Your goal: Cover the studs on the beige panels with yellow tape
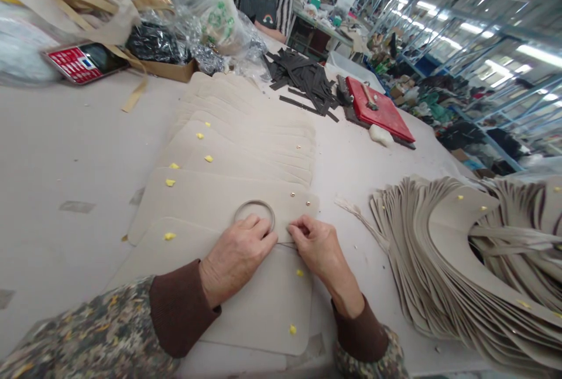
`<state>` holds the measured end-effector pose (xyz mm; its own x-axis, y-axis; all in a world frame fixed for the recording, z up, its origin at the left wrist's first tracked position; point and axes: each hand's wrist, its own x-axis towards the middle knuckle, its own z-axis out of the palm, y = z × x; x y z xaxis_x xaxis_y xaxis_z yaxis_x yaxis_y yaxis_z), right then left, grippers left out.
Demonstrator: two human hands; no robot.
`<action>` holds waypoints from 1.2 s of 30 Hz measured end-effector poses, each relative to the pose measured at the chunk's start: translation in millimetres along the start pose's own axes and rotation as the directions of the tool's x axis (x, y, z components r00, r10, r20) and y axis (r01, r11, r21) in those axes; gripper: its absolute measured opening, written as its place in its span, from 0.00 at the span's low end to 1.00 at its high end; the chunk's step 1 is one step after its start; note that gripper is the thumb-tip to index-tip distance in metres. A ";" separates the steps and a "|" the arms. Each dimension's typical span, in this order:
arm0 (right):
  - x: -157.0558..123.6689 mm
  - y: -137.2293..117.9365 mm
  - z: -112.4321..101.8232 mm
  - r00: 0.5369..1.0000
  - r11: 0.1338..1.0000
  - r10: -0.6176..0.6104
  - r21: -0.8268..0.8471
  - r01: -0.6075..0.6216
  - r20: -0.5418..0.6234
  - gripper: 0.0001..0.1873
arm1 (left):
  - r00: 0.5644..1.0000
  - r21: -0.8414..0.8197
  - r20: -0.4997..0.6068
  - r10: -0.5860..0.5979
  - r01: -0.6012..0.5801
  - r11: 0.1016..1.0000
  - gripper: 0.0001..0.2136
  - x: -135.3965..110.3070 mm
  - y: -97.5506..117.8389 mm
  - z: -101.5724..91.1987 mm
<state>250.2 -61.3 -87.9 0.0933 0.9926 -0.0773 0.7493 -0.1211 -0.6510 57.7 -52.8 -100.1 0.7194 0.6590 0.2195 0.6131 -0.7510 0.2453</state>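
My left hand is closed on a thin grey-beige ring, like a narrow roll of tape, which rises above its fingers. Under both hands lie overlapping flat beige panels with rounded corners, marked with yellow spots. My right hand pinches at the right edge of one panel; what its fingertips hold is too small to make out. A thin dark line runs between the two hands along the panel edge. Small metal rivets sit just above my right hand.
Bundled beige pieces fan out at the right. Farther back are black strips, a red slab with a hammer on it, and a white lump. At left lie a red phone and plastic bags. A person sits across the table.
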 end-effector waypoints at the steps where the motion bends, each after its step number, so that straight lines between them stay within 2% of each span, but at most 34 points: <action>1: 0.9 0.8 0.6 1.000 1.000 0.014 0.004 -0.014 -0.005 0.03 | 1.000 0.006 0.004 -0.002 0.002 1.000 0.03 -0.2 -0.1 0.1; 3: 1.7 4.4 0.5 0.999 0.997 0.049 0.053 -0.049 -0.012 0.09 | 1.000 0.016 0.011 -0.006 0.006 1.000 0.03 -0.8 -0.3 0.4; 7: -4.0 13.3 -5.6 0.997 0.985 0.076 0.154 -0.074 -0.010 0.12 | 1.000 0.012 0.014 -0.016 0.016 1.000 0.04 -1.5 -0.3 0.5; 9: -9.8 14.9 -8.8 0.999 0.991 0.038 0.127 -0.034 -0.028 0.13 | 1.000 0.016 0.009 -0.023 0.023 1.000 0.05 -1.7 0.0 0.2; 14: -20.8 8.4 -4.3 0.996 0.998 -0.061 0.013 0.062 -0.063 0.07 | 0.999 0.014 0.005 -0.032 0.032 0.999 0.04 -1.4 0.8 -0.6; 18: -18.6 2.9 4.8 0.994 0.998 -0.030 -0.055 0.024 -0.107 0.10 | 0.999 0.004 0.012 -0.033 0.032 0.999 0.03 -0.7 0.1 -0.4; 22: -11.6 2.6 8.9 0.994 0.999 0.016 -0.043 -0.021 -0.110 0.09 | 0.999 0.012 0.001 -0.036 0.036 0.999 0.03 -0.4 -0.3 0.3; 26: -8.9 4.6 4.0 0.997 1.000 0.014 0.020 -0.012 -0.072 0.08 | 0.998 0.024 -0.055 -0.032 0.033 0.999 0.05 -2.3 0.3 -0.1; 30: -9.0 12.0 -7.9 0.999 0.994 -0.015 0.105 0.019 -0.037 0.11 | 0.992 0.028 -0.119 -0.034 0.037 0.999 0.07 -2.4 -7.8 -2.8; 34: -4.2 25.6 -9.8 0.996 0.986 -0.005 0.167 0.021 -0.094 0.16 | 0.944 0.096 -0.297 -0.146 0.181 0.979 0.08 7.2 -29.0 -5.5; 36: -1.7 30.3 -6.8 0.994 0.982 -0.019 0.185 0.038 -0.105 0.16 | 0.920 0.127 -0.344 -0.189 0.245 0.961 0.08 14.0 -38.8 -5.2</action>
<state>277.1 -66.6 -102.4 0.1470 0.9890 0.0145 0.6180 -0.0803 -0.7821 42.3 -14.2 -101.6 0.4333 0.7624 0.4807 0.8072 -0.5655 0.1693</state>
